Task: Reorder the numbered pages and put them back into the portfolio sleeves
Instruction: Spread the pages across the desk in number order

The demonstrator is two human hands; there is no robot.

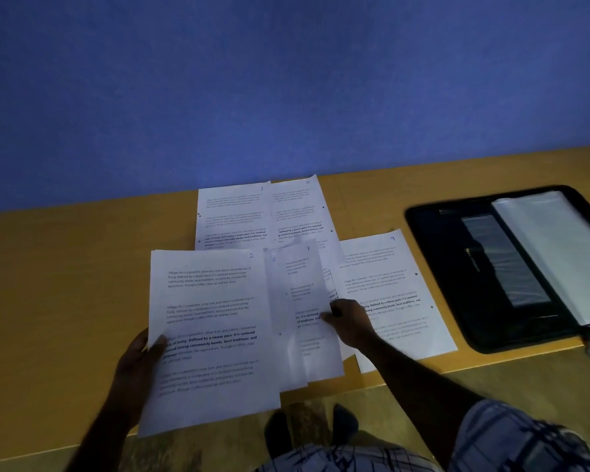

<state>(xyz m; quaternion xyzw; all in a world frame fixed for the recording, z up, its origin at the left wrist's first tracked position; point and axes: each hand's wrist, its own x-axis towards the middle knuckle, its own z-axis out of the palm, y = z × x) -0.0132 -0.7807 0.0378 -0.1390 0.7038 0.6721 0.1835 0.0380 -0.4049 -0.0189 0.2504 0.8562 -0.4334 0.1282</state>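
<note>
Sorting pages on the table, portfolio open at the right.

I see the left hand (138, 359) with fingers closed on the edge of page 2 (212, 338), lifted over the table (65, 284). The right hand (349, 323) presses its fingers on page 7 (312, 301), beside page 9 (394, 287). The portfolio (511, 267) lies well apart, sleeves (559, 247) showing.

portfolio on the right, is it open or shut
Open. The portfolio lies flat on the table, black inner cover exposed, clear sleeves fanned to its right. Whether the sleeves hold pages cannot be told.
</note>
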